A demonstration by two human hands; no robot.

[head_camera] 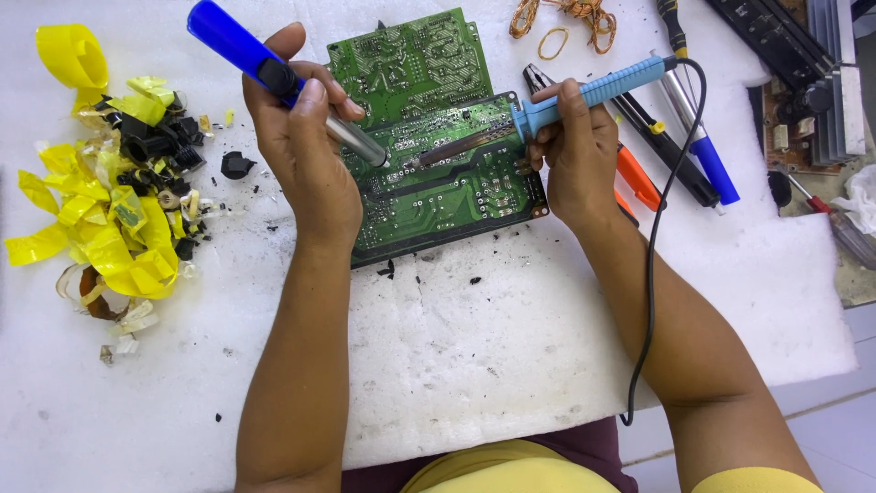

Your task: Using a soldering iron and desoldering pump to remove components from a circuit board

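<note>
Left hand: the left hand [301, 137] was wrapped tight around a desoldering pump [274, 73], thumb lying along the barrel, its blue plunger end pointing up and to the left, its silver nozzle angled down onto the board.
Right hand: the right hand [575, 151] was closed around the light-blue handle of a soldering iron [566, 100], fingers curled under it, the dark metal tip reaching left.
Meeting point: the pump nozzle and the iron tip came very near each other over the middle of the board; whether they touched could not be told.
Board: a green circuit board [447, 196] lay solder side up on the white foam pad [456, 347], between the two hands, with a second green board [401, 55] just behind it and partly under it.
Cord: a black cord [652, 265] ran from the back of the iron down past the right forearm and over the front edge of the pad.
Right side: orange-handled pliers [639, 178], a blue-handled tool [707, 160] and a black-handled tool lay close together beside the right hand.
Left side: a heap of yellow tape scraps [109, 219] mixed with small black parts [155, 146] lay well apart from the left hand.
Far edge: coils of copper wire [566, 18] lay beyond the boards.
</note>
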